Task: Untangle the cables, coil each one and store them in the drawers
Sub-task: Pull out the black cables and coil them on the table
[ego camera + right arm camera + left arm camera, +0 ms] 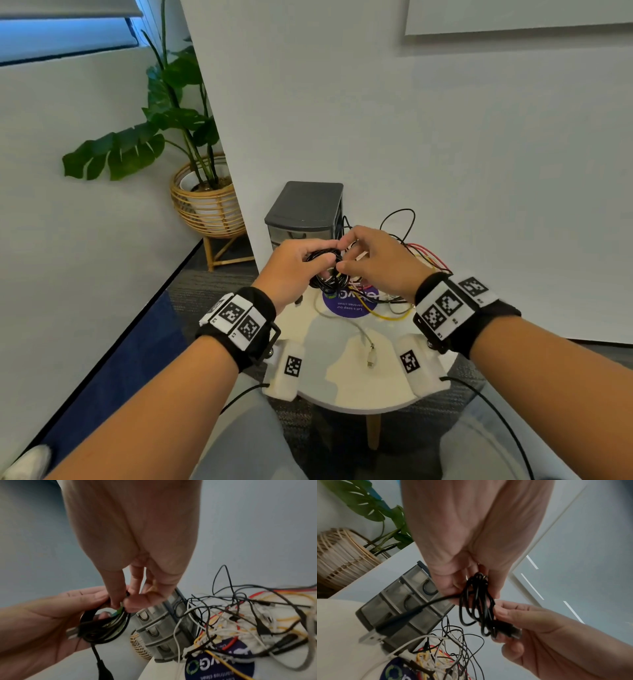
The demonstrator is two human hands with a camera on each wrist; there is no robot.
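My left hand [301,260] grips a coiled black cable [325,267] above the small round table [342,387]. The same coil [476,601] hangs from the left fingers, and one USB plug [373,637] dangles loose from it. My right hand [363,260] pinches the coil's other plug end [510,628] right beside the left fingers. In the right wrist view the right fingertips [118,601] pinch at the top of the coil [104,627]. A tangle of black, white, red and yellow cables [240,622] lies on the table. The grey drawer unit [305,212] stands behind, its drawers [154,626] closed.
A purple round sticker [349,305] marks the tabletop under the tangle. A white cable with a plug [370,353] trails toward the front edge. A potted plant in a rattan stand [205,198] stands left of the wall corner. White walls close in behind the table.
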